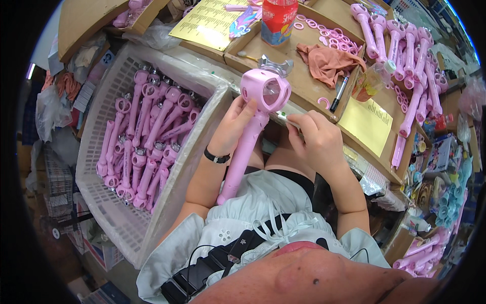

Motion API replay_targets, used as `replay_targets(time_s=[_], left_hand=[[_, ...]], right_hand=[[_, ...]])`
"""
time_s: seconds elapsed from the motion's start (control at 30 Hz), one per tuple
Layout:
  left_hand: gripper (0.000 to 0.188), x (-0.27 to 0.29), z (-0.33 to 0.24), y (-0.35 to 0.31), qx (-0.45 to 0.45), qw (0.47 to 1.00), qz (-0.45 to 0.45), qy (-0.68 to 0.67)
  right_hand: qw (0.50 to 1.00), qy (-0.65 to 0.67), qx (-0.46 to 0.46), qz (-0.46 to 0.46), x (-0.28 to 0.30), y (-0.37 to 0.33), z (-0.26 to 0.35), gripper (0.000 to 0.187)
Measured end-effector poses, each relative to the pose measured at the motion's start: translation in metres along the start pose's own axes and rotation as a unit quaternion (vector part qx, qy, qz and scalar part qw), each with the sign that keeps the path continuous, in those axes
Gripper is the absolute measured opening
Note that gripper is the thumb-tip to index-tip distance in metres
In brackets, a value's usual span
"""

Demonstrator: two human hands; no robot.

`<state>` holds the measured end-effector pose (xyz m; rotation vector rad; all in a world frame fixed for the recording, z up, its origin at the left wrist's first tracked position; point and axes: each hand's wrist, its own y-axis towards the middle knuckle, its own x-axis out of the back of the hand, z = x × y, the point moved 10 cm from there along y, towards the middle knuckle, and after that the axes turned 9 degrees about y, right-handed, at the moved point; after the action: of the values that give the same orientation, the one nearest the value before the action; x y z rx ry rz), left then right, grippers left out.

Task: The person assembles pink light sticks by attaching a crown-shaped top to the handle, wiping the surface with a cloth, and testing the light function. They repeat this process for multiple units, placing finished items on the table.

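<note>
A pink toy wand [245, 147] with a round, windowed head and a silver crown-shaped top stands tilted before me. Its lower end rests against my lap. My left hand [234, 124] is closed round the wand just below its head. Beside the neck, my right hand [319, 136] pinches a small, thin white piece with a bit of green [282, 117]. Its kind is too small to tell. The piece points toward the wand's neck; whether they touch, I cannot tell.
At left, a white plastic crate [109, 215] holds many similar wands. Ahead are a cardboard tray [304, 76] with pink rings, a brown cloth [326, 63], a black marker [339, 93], a red-labelled bottle [278, 23] and a clear bottle [372, 81]. More wands [405, 45] are piled at right.
</note>
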<state>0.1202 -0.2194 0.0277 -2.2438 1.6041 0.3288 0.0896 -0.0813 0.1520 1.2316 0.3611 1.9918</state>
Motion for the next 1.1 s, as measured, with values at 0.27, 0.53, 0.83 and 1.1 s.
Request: replay_targets(time_s=[0.27,0.53,0.83,1.1], left_hand=[[0.051,0.005,-0.011,-0.005,-0.034,0.994,-0.024,0.100],[0.057,0.001,-0.019,-0.010,-0.093,0.977,-0.057,0.185],[0.061,-0.009,-0.038,-0.023,-0.184,0.936,-0.083,0.289],[0.066,-0.007,-0.033,-0.019,-0.159,0.967,-0.041,0.195]], right_hand=[[0.997,0.026,-0.076,-0.020,-0.004,-0.015,-0.021,0.013],[0.982,0.111,-0.149,-0.034,-0.011,-0.030,-0.041,0.010],[0.935,0.236,-0.260,-0.039,-0.029,-0.050,-0.068,0.014],[0.970,0.200,-0.122,-0.058,-0.027,-0.049,-0.050,0.011]])
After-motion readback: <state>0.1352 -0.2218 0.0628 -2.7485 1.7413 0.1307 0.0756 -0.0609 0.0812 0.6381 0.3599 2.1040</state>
